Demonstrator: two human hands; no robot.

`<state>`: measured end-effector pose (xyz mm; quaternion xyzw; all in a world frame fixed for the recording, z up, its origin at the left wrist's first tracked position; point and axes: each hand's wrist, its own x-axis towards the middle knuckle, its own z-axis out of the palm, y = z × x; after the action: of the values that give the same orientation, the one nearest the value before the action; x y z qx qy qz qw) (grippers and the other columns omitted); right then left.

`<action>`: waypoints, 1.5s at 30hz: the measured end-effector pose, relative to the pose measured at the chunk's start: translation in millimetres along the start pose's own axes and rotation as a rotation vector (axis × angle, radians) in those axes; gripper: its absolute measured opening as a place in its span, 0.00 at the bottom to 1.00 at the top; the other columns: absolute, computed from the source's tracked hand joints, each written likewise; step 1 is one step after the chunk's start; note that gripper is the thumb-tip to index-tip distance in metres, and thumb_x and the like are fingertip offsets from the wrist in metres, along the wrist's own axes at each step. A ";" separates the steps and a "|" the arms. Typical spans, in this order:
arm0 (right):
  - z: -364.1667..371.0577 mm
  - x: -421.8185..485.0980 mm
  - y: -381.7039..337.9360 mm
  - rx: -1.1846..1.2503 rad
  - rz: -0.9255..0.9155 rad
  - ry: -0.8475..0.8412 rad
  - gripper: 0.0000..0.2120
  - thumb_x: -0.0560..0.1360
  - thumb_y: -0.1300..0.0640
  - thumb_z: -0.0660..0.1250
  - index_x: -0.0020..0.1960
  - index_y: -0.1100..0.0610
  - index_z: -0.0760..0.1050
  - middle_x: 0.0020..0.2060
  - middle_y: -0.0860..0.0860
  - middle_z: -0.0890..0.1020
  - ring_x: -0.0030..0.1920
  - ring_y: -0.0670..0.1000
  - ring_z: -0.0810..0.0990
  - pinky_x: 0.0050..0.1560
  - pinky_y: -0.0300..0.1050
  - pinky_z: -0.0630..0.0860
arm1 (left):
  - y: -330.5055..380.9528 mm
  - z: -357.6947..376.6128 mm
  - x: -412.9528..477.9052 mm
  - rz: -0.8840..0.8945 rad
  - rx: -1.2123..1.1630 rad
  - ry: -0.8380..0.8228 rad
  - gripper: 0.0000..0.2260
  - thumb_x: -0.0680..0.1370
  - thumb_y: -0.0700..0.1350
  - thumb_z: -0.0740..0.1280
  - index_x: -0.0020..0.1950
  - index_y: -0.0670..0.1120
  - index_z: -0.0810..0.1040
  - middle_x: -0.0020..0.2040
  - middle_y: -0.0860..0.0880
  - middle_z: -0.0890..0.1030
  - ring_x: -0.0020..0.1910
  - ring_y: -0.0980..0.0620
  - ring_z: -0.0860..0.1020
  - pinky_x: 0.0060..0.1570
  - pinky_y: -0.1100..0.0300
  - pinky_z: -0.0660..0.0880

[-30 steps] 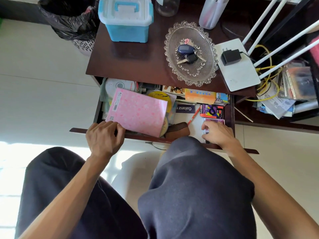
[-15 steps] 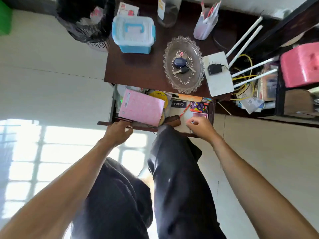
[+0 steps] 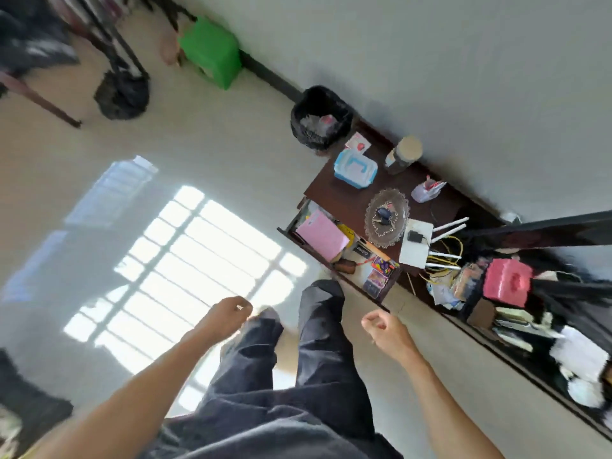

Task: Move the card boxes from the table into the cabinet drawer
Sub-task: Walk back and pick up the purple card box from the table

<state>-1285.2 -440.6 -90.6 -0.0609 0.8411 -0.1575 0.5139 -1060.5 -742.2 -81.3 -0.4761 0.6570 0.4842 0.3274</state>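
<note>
The cabinet drawer [image 3: 334, 256] hangs open below the dark wooden counter [image 3: 341, 197], packed full. A flat pink booklet [image 3: 322, 234] lies across its middle; beyond the booklet, at the drawer's end nearest the white router [image 3: 416, 241], lie two glossy card boxes [image 3: 381, 273] with purple and multicoloured printing. A brown rounded object and something yellow also sit inside, too blurred to name.

On the counter, a scalloped oval glass dish [image 3: 386, 217] holds dark keys. Behind the dish stands a boxy blue plastic case [image 3: 355, 168] with a pale lid and handle, and a cylindrical jar [image 3: 403, 154] against the wall. A bin [image 3: 320, 118] lined with a crinkled black bag stands on the floor at the counter's far end.

Both hands hang in the air, well apart from the drawer. The left hand [image 3: 226, 315] is loosely curled and empty; the right hand [image 3: 384, 326] is also loosely curled, holding nothing.
</note>
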 end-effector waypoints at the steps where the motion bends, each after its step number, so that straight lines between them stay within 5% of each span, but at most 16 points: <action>1: -7.7 -13.4 -7.7 -0.036 -0.008 -0.016 0.06 0.78 0.44 0.67 0.51 0.44 0.78 0.48 0.45 0.84 0.47 0.48 0.83 0.38 0.36 0.74 | -10.8 -5.8 -21.6 -0.021 -0.025 0.026 0.12 0.78 0.52 0.62 0.56 0.51 0.80 0.49 0.49 0.85 0.45 0.50 0.83 0.46 0.58 0.76; 6: -39.9 -37.6 -42.2 -0.185 -0.033 -0.050 0.04 0.79 0.53 0.69 0.48 0.54 0.80 0.40 0.55 0.84 0.39 0.54 0.81 0.51 0.55 0.80 | -62.3 -20.3 -103.8 -0.125 -0.252 0.193 0.12 0.80 0.48 0.62 0.58 0.45 0.80 0.45 0.45 0.85 0.40 0.49 0.82 0.39 0.60 0.76; 10: -54.4 -30.0 -70.5 -0.340 -0.101 -0.041 0.06 0.79 0.54 0.69 0.48 0.56 0.82 0.36 0.53 0.85 0.32 0.51 0.82 0.40 0.47 0.79 | -95.3 -3.7 -149.3 -0.194 -0.569 0.325 0.12 0.81 0.45 0.62 0.59 0.40 0.80 0.47 0.41 0.84 0.42 0.46 0.81 0.43 0.56 0.78; 15: -32.4 -4.2 -129.2 -0.519 -0.213 -0.092 0.07 0.79 0.54 0.68 0.49 0.57 0.82 0.37 0.55 0.86 0.35 0.53 0.83 0.38 0.44 0.77 | -136.7 49.1 -200.4 -0.277 -0.872 0.447 0.11 0.81 0.48 0.60 0.58 0.47 0.78 0.48 0.47 0.83 0.44 0.49 0.81 0.40 0.60 0.74; 19: 25.6 -10.5 -179.5 -0.713 -0.306 -0.219 0.08 0.80 0.57 0.67 0.51 0.62 0.81 0.37 0.55 0.84 0.35 0.53 0.81 0.32 0.41 0.77 | -175.9 122.5 -235.5 -0.419 -1.054 0.519 0.11 0.82 0.50 0.59 0.59 0.49 0.77 0.47 0.50 0.82 0.44 0.53 0.81 0.37 0.65 0.74; 23: 103.9 -47.1 -229.4 -0.884 -0.434 -0.356 0.06 0.80 0.58 0.66 0.52 0.60 0.79 0.40 0.55 0.84 0.39 0.54 0.80 0.41 0.46 0.78 | -204.0 212.3 -259.9 -0.639 -1.363 0.521 0.11 0.82 0.50 0.59 0.59 0.47 0.77 0.48 0.46 0.82 0.41 0.52 0.80 0.43 0.56 0.77; 25: 163.7 -76.8 -250.2 -0.961 -0.507 -0.421 0.06 0.80 0.58 0.66 0.53 0.60 0.79 0.41 0.56 0.84 0.39 0.53 0.81 0.41 0.47 0.80 | -221.9 263.5 -277.2 -0.734 -1.610 0.515 0.12 0.81 0.46 0.61 0.57 0.41 0.79 0.42 0.44 0.82 0.35 0.50 0.77 0.35 0.59 0.72; 28: 217.5 -110.4 -275.9 -0.979 -0.568 -0.498 0.07 0.80 0.57 0.67 0.54 0.59 0.80 0.41 0.57 0.84 0.35 0.51 0.81 0.30 0.38 0.74 | -225.1 301.5 -288.2 -0.793 -1.858 0.532 0.10 0.81 0.42 0.62 0.54 0.36 0.78 0.36 0.42 0.78 0.29 0.48 0.73 0.29 0.61 0.66; 32: 318.5 -171.8 -282.4 -1.100 -0.655 -0.568 0.07 0.80 0.56 0.67 0.54 0.59 0.80 0.41 0.59 0.84 0.34 0.53 0.80 0.32 0.41 0.71 | -251.5 345.1 -318.1 -0.814 -2.087 0.557 0.07 0.81 0.39 0.61 0.47 0.38 0.77 0.35 0.41 0.76 0.34 0.46 0.74 0.32 0.58 0.67; 38: 413.6 -239.5 -263.0 -1.271 -0.720 -0.583 0.06 0.80 0.55 0.68 0.52 0.57 0.81 0.41 0.59 0.86 0.33 0.53 0.81 0.35 0.44 0.72 | -322.8 376.6 -356.0 -0.887 -2.171 0.579 0.09 0.81 0.41 0.61 0.41 0.42 0.75 0.28 0.48 0.72 0.25 0.51 0.67 0.26 0.63 0.60; 41: 445.8 -256.5 -256.1 -1.377 -0.755 -0.546 0.05 0.79 0.56 0.69 0.50 0.57 0.82 0.42 0.57 0.86 0.37 0.52 0.84 0.35 0.43 0.75 | -370.9 362.6 -373.3 -0.864 -2.173 0.589 0.09 0.81 0.41 0.59 0.41 0.45 0.74 0.34 0.46 0.76 0.29 0.50 0.72 0.29 0.61 0.66; 45: 494.9 -268.0 -249.0 -1.473 -0.775 -0.511 0.05 0.79 0.58 0.69 0.46 0.56 0.84 0.46 0.53 0.84 0.47 0.51 0.81 0.44 0.44 0.71 | -452.5 327.6 -394.9 -0.751 -2.157 0.732 0.06 0.81 0.46 0.61 0.54 0.47 0.75 0.46 0.43 0.82 0.38 0.50 0.78 0.38 0.61 0.74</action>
<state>-738.2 -704.7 8.4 -0.6934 0.5078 0.2813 0.4269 -512.8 -344.9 20.1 -0.7766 -0.2128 0.4954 -0.3257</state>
